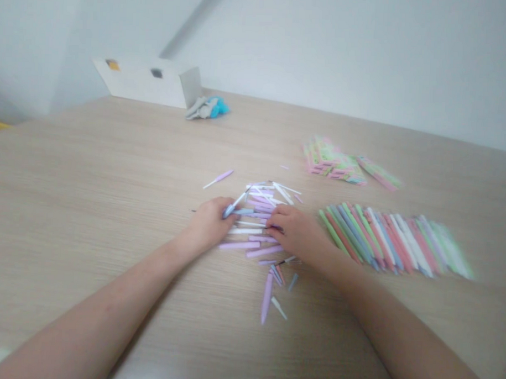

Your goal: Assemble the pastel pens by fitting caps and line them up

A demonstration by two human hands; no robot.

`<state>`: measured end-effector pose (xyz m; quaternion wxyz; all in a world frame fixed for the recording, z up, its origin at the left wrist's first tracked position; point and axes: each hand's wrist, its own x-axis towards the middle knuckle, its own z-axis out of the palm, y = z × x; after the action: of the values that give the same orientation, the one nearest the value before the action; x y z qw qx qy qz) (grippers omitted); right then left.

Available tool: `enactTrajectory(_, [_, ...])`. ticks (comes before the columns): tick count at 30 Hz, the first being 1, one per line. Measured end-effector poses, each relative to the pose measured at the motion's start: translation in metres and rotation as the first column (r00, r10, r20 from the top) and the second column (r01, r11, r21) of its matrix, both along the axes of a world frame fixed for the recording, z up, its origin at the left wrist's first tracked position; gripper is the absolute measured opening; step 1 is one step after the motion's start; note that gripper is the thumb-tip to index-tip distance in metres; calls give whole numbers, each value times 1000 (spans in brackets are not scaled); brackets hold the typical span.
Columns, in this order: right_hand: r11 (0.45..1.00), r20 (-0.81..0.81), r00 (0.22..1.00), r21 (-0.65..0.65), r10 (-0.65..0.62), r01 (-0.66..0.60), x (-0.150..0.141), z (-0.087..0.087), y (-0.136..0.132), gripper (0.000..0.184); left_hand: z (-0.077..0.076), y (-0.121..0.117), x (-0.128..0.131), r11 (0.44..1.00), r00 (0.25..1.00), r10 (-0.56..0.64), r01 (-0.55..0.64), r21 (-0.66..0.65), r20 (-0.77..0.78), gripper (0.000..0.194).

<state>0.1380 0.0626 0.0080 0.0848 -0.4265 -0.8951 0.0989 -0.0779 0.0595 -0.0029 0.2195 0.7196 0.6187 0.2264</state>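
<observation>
A loose heap of pen parts [258,214], mostly purple and white, lies on the table between my two hands. My left hand [212,221] is at the heap's left side, its fingers closed on a blue pen part [229,209] with a slim white end pointing up and away. At the right side, my right hand [297,230] has its fingers curled in over the parts. What lies within those fingers is hidden and blurred. Nearer me are a purple pen barrel [266,298], a small white piece [279,308] and several short coloured pieces.
Right of the heap lies a row of coloured pens [394,238]. Behind it are stacked pink and green packets [324,156]. A purple pen part [219,178] lies farther left. At the back stand a white box [144,83] and a crumpled grey-and-blue bundle [208,107], against the wall.
</observation>
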Motion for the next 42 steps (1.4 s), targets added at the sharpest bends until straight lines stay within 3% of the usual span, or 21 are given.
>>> enactTrajectory(9, [999, -7, 1000, 46, -14, 15, -2, -2, 0, 18, 1, -1, 1, 1000, 1000, 0, 0, -5, -10, 22])
enactTrajectory(13, [999, -83, 996, 22, -22, 24, 0, -1, 0, 15, 1, 0, 0, 1000, 1000, 2, -2, 1, -10, 21])
enactTrajectory(18, [991, -249, 963, -109, -104, 79, 9, 1, 5, 11, -1, 0, -1, 999, 1000, -24, 23, 24, 13, 21])
enactTrajectory(27, [929, -410, 877, -357, -250, 98, 14, 7, 10, 16, 0, 0, 0, 1000, 1000, -11, 11, 12, -21, 21])
enactTrajectory(36, [917, -472, 799, -320, -372, 238, 21, 7, 19, 15, -3, 0, -1, 1000, 1000, -1, 2, 20, -18, 22])
enactTrajectory(42, [936, -419, 842, -233, -340, 262, 21, 3, 17, 15, -2, 1, 0, 1000, 1000, 0, 0, 3, -12, 23])
